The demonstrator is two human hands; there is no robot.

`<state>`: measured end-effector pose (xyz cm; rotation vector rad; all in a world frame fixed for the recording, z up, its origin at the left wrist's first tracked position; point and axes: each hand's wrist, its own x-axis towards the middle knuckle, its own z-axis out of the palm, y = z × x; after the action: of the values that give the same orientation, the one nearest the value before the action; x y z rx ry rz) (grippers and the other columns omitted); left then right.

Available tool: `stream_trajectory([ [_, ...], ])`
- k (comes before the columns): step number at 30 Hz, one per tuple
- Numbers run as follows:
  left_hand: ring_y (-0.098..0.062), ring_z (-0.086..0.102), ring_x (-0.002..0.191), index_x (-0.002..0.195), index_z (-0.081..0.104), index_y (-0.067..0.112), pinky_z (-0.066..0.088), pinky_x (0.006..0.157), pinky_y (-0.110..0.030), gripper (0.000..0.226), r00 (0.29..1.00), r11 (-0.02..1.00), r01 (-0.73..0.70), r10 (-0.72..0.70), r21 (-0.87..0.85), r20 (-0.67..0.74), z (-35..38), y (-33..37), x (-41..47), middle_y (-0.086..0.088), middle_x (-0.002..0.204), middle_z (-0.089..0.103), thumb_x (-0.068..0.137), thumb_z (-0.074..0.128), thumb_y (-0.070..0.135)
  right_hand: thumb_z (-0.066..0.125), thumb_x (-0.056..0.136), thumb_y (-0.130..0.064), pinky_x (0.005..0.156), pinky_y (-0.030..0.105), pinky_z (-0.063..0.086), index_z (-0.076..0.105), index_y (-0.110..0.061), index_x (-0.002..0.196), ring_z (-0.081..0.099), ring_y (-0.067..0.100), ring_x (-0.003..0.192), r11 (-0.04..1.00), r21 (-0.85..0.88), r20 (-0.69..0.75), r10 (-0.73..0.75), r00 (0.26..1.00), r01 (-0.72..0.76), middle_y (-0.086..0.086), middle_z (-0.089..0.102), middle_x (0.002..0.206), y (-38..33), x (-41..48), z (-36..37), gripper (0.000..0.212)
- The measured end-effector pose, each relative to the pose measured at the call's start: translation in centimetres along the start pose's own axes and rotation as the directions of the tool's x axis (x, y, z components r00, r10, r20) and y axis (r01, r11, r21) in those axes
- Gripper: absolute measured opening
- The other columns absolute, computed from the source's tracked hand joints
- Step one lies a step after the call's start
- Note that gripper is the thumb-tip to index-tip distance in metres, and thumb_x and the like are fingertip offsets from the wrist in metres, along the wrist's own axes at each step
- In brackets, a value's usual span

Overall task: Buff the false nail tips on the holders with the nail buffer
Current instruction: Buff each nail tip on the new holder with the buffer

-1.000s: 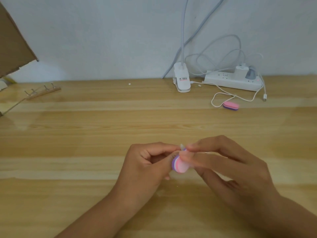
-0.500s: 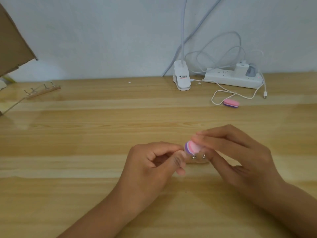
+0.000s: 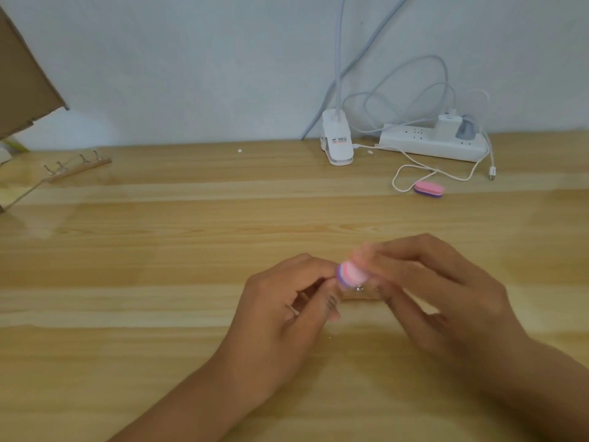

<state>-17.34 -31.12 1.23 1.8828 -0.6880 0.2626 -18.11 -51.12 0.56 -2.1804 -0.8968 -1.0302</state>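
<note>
R hand (image 3: pixel 439 298) pinched the pink-&-purple nail buffer (image 3: pixel 352 275) betw. thumb & fingertips. It was blurred, just above the holder (image 3: pixel 361 289), a small wooden strip w/ metal clips lying on the table (image 3: pixel 159 250) betw. both hands. L hand (image 3: pixel 287 307) had its fingers curled in, thumb & forefinger pinching the holder's left end. Nail tips too blurred to make out. A 2nd buffer (image 3: pixel 428 189) lay far back right, near the power strip (image 3: pixel 433 143). Another clip strip (image 3: pixel 78 165) lay far left, well apart.
</note>
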Motion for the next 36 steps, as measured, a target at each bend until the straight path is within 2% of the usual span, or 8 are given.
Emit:
stream_trajectory([
  [5,-0.01,0.068,0.066,0.094,0.072,0.018,0.048,0.056,-0.016,0.014,0.999,0.994,0.029,-0.026,-0.101,0.026,0.1,0.1,0.1,0.008,0.078,0.066,0.094,0.059,0.023,0.067,0.085,0.006,0.084,0.023,0.052,0.068,-0.015,0.121,0.065,0.014,0.1,1.0,0.007,0.012,-0.015,1.0,0.014,0.011,0.067,0.108,-0.6,-0.6,0.8,0.042],
  [12,-0.01,0.068,0.072,0.087,0.072,0.022,0.046,0.059,-0.013,0.01,0.999,0.999,0.03,-0.031,0.032,0.015,-0.1,-0.2,0.2,0.008,0.077,0.067,0.089,0.063,0.017,0.063,0.087,0.007,0.088,0.024,0.05,0.064,-0.012,0.121,0.065,0.016,0.099,0.991,-0.122,-0.014,0.047,0.999,-0.049,0.009,0.068,0.107,2.3,0.3,-0.9,0.039],
  [20,-0.015,0.069,0.078,0.097,0.071,0.025,0.055,0.054,-0.034,0.014,0.996,0.996,0.08,-0.079,-0.03,0.043,-0.1,-0.4,-0.2,0.008,0.084,0.071,0.091,0.059,0.03,0.06,0.089,0.006,0.088,0.019,0.05,0.069,-0.013,0.117,0.063,0.014,0.098,0.997,-0.079,0.09,0.016,0.996,-0.008,0.009,0.069,0.107,0.9,-0.1,-0.2,0.036],
  [23,-0.012,0.066,0.07,0.096,0.075,0.025,0.054,0.052,-0.034,0.019,0.995,0.993,0.094,-0.092,-0.07,0.04,-0.1,-0.6,0.0,0.006,0.081,0.07,0.087,0.059,0.03,0.056,0.103,-0.024,0.086,0.012,0.049,0.075,-0.028,0.113,0.065,0.005,0.097,0.988,0.122,0.136,0.074,0.988,-0.091,-0.004,0.071,0.107,-0.2,-0.1,0.0,0.022],
  [26,-0.011,0.063,0.064,0.097,0.078,0.022,0.052,0.048,-0.027,0.017,0.989,0.981,0.141,-0.135,-0.136,0.054,-0.3,-0.8,0.0,0.002,0.078,0.071,0.086,0.066,0.027,0.056,0.096,-0.003,0.085,0.019,0.051,0.068,-0.014,0.122,0.064,0.013,0.099,0.997,-0.034,0.143,-0.066,0.988,0.072,0.009,0.068,0.11,-0.2,-0.3,0.6,0.03],
  [28,-0.013,0.065,0.064,0.095,0.078,0.022,0.052,0.049,-0.024,0.015,0.982,0.967,0.188,-0.182,-0.172,0.051,-0.4,-0.8,0.1,0.0,0.078,0.072,0.085,0.067,0.025,0.06,0.089,0.005,0.083,0.024,0.052,0.063,-0.013,0.122,0.064,0.015,0.098,0.998,-0.059,0.112,-0.014,0.994,0.021,0.012,0.068,0.108,0.9,-0.2,0.2,0.037],
  [32,-0.003,0.061,0.059,0.096,0.078,0.019,0.05,0.05,-0.019,0.018,0.981,0.951,0.194,-0.182,-0.241,0.072,-0.4,-0.5,0.3,-0.003,0.08,0.072,0.082,0.07,0.028,0.058,0.101,-0.015,0.086,0.02,0.053,0.069,-0.03,0.123,0.065,0.006,0.102,0.982,0.151,0.11,0.099,0.989,-0.115,-0.005,0.068,0.114,-0.1,-0.8,0.7,0.029],
  [36,-0.01,0.071,0.074,0.095,0.078,0.022,0.053,0.051,-0.022,0.014,0.97,0.917,0.241,-0.229,-0.317,0.077,-0.4,-0.7,0.2,-0.002,0.082,0.076,0.085,0.068,0.02,0.06,0.094,0.001,0.085,0.021,0.05,0.068,-0.02,0.12,0.064,0.013,0.098,1.0,-0.018,0.039,-0.004,0.999,0.005,0.004,0.064,0.109,1.3,-0.3,0.5,0.034],
])
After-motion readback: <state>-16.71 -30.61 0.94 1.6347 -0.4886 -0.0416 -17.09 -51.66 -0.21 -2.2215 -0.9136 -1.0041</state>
